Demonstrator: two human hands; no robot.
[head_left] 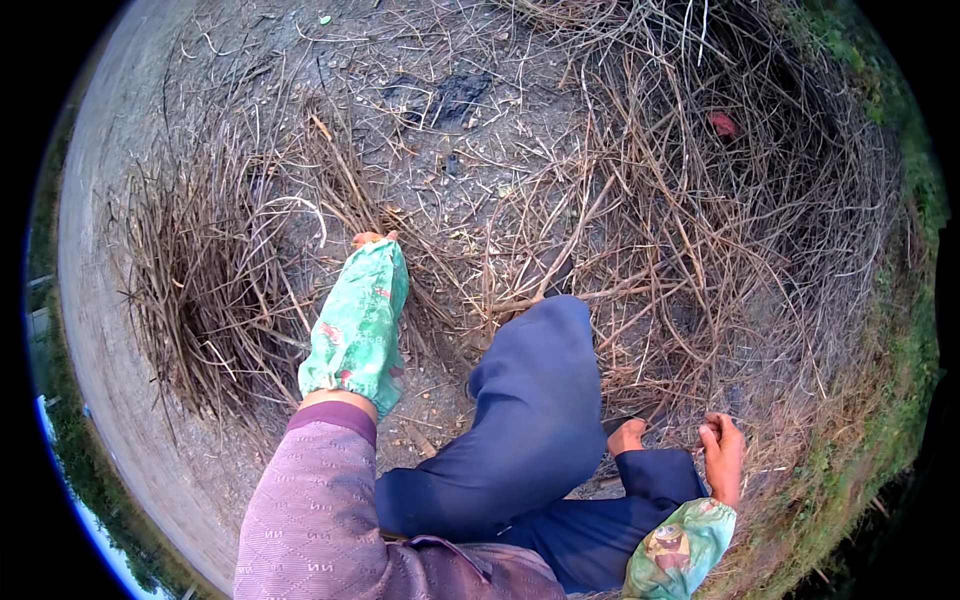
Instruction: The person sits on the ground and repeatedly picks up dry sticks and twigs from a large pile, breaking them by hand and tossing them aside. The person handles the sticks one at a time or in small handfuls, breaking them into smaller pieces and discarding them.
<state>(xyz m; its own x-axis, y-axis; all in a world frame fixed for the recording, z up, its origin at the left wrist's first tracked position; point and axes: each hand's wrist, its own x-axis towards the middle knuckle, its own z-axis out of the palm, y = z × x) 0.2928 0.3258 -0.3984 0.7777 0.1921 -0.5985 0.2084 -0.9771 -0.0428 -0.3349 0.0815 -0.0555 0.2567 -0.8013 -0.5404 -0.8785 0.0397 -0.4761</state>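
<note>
left fingers [366,239]: mostly behind green sleeve [355,320] (grip unclear) | red object [724,125]: unidentifiable

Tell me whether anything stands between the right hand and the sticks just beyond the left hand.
Yes: the bent knee in dark blue trousers crosses the straight line from the right hand to those sticks. Loose twigs also lie around it.
</note>
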